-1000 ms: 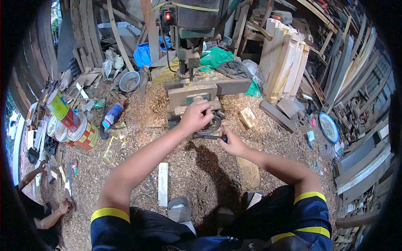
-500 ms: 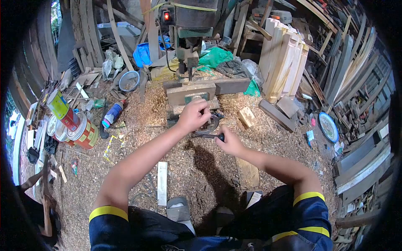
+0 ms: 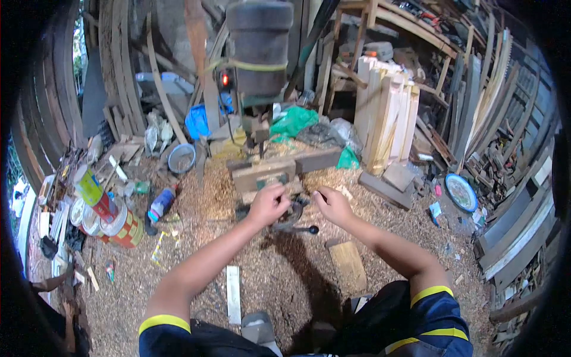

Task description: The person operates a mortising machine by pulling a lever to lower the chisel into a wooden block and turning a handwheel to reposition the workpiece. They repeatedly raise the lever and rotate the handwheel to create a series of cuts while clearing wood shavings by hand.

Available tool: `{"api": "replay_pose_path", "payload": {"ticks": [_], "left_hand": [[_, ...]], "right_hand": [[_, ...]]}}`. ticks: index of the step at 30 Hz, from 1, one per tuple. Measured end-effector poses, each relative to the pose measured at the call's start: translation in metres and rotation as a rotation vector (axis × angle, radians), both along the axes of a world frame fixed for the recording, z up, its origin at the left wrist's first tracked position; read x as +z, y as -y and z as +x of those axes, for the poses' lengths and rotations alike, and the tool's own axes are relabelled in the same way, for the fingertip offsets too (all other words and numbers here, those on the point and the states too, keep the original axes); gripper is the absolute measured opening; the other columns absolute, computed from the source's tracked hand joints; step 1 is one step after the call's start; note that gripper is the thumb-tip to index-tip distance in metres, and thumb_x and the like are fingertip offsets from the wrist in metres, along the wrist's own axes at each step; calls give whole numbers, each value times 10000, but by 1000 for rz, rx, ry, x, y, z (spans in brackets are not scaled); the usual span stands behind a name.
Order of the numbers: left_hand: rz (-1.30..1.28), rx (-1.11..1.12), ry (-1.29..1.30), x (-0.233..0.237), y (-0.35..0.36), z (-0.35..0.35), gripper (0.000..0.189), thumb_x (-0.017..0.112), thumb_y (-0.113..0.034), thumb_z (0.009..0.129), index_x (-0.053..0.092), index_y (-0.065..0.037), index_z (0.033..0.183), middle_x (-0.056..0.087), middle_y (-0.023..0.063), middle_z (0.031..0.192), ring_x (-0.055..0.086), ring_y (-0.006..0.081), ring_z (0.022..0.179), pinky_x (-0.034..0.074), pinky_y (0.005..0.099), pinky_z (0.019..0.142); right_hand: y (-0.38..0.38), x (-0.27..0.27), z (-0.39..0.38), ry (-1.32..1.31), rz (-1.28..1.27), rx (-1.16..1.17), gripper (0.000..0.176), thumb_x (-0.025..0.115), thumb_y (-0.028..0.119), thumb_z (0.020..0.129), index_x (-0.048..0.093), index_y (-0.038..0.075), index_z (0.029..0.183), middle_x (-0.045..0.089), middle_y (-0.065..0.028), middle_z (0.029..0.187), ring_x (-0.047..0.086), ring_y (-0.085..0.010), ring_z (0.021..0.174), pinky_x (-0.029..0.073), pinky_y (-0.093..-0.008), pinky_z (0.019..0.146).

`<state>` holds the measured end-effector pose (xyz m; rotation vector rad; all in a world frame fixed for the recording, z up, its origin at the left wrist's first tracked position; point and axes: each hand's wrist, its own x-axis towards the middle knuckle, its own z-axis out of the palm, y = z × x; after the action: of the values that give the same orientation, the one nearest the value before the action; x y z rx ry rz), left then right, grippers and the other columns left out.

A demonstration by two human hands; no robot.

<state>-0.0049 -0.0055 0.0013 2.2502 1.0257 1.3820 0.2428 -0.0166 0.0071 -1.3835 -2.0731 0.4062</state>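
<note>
My left hand (image 3: 269, 205) is closed in a fist just in front of the vise, beside the handwheel (image 3: 295, 209); what its fingers hold is hidden. My right hand (image 3: 333, 206) has its fingers curled at the right of the wheel, near a small wooden block (image 3: 346, 192) partly behind it. Below both hands a lever with a black ball knob (image 3: 313, 229) points right, untouched. A wooden block (image 3: 263, 176) sits at the vise, with a longer dark beam (image 3: 321, 159) behind it. Above them hangs the spindle (image 3: 260, 147) of a drill press (image 3: 260, 53).
Wood shavings cover the floor (image 3: 202, 238). Paint buckets (image 3: 125, 226), a spray can (image 3: 162, 203) and a basin (image 3: 181, 159) stand left. Light timber pieces (image 3: 389, 119) and a blue-rimmed dish (image 3: 461, 193) are right. Another person's arm (image 3: 50, 284) shows at lower left.
My right hand has let go of the black knob and moved up and right. The lever knob sits lower in view. The view has tilted up, so the drill press shows more.
</note>
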Motion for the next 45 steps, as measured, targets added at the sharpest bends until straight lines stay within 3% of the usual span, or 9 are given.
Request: {"api": "replay_pose_path", "payload": {"ticks": [8,12,18,20,21,22,35,44,45], "left_hand": [[12,0,-3,-11,-5,-2,154,623,-67,821,527,42,767,569,219,779,591,436,747,478,502,688],[-16,-24,-16,5,-1,-2,170,626,-64,829,508,40,764,536,212,754,564,423,726,457,487,666],[58,-58,19,5,1,-1,170,624,-39,816,479,25,755,499,195,765,533,404,759,433,467,680],[-17,-41,27,2,2,-3,188,639,-78,808,481,4,750,493,175,747,527,377,729,420,441,659],[-3,-42,20,0,0,-3,191,642,-89,803,482,-1,748,495,170,742,527,377,730,419,444,659],[-16,-62,34,4,1,-4,192,644,-91,798,481,-2,746,498,166,742,528,373,728,422,441,662],[-2,-102,35,-1,-6,-7,188,666,-84,787,501,1,760,510,148,748,550,353,728,442,439,652],[-2,-74,29,5,-2,-6,168,651,-66,797,503,14,790,501,169,758,536,367,723,437,436,655],[10,-67,22,5,-3,-6,165,648,-62,798,503,17,796,500,174,762,534,373,726,438,438,660]], "right_hand": [[-57,173,-59,-680,491,115,194,626,174,1024,610,-8,1089,665,-120,946,611,-180,836,498,-328,781],[-89,285,-87,-930,730,96,481,621,383,1042,521,-7,1306,590,-117,1167,581,-193,1059,468,-345,971],[-143,425,-91,-1134,381,352,199,526,196,939,646,45,888,655,-75,743,611,-203,634,470,-358,616],[-140,424,-95,-1058,358,373,315,508,223,951,564,66,684,510,-72,556,489,-202,467,405,-347,505],[-191,430,-73,-940,229,468,311,524,378,990,602,108,855,598,-53,671,576,-191,547,480,-369,538],[-158,430,-91,-1195,187,446,359,488,318,977,459,137,668,383,-25,480,344,-188,336,308,-348,354],[-23,246,-59,-1204,557,727,393,427,226,996,386,113,622,361,-27,520,324,-136,465,311,-320,506],[-92,367,-76,-1229,258,568,408,439,341,1036,394,160,674,315,6,491,319,-153,385,324,-332,428],[-118,370,-59,-1116,216,646,374,459,390,1050,494,146,767,445,-27,568,483,-176,510,428,-330,546]]}}
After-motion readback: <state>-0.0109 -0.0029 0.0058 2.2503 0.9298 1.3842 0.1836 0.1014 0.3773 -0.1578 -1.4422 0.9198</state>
